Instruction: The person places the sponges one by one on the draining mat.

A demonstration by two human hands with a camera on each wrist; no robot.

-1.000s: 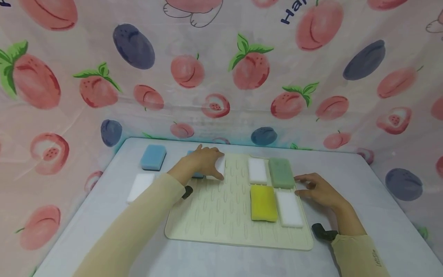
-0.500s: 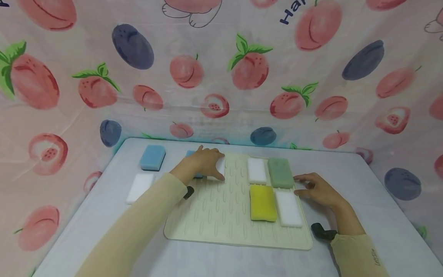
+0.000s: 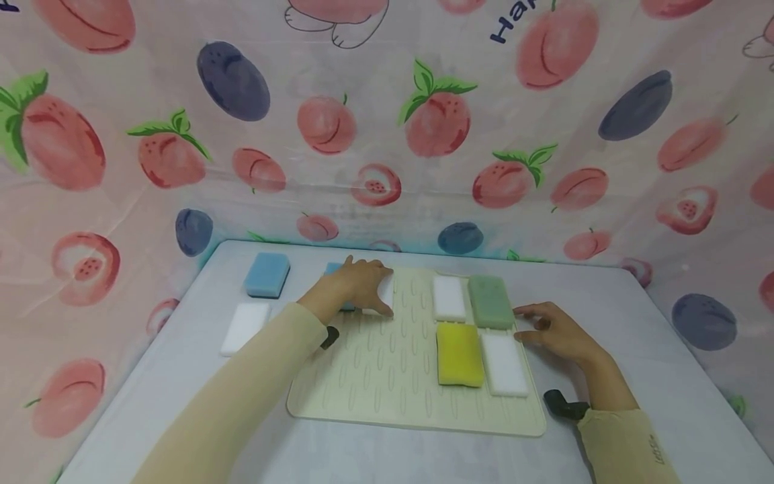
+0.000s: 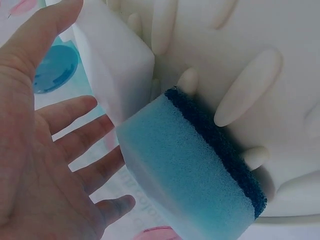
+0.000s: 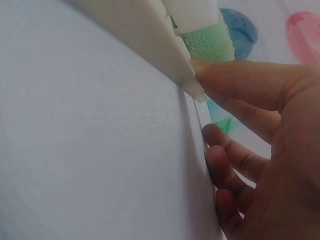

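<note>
My left hand (image 3: 358, 281) reaches over the back left of a cream mat (image 3: 387, 390) with raised oval ridges. Its thumb and fingers span a white sponge (image 4: 117, 60) end to end, pinching it; the hand covers most of it in the head view. Right beside that, a blue sponge (image 4: 185, 160) with a dark scrubbing layer sits partly behind the hand. At the mat's right edge, my right hand (image 3: 562, 336) rests its thumb and index fingertips, near a green sponge (image 3: 492, 302), with the other fingers loosely bent.
Also on the mat are a yellow sponge (image 3: 461, 355), a white sponge (image 3: 449, 298) at the back and another white sponge (image 3: 505, 365) at the right. Left of the mat, a blue sponge (image 3: 267, 275) and a white block (image 3: 244, 328) lie on the table. Fruit-print cloth (image 3: 375, 121) rises behind.
</note>
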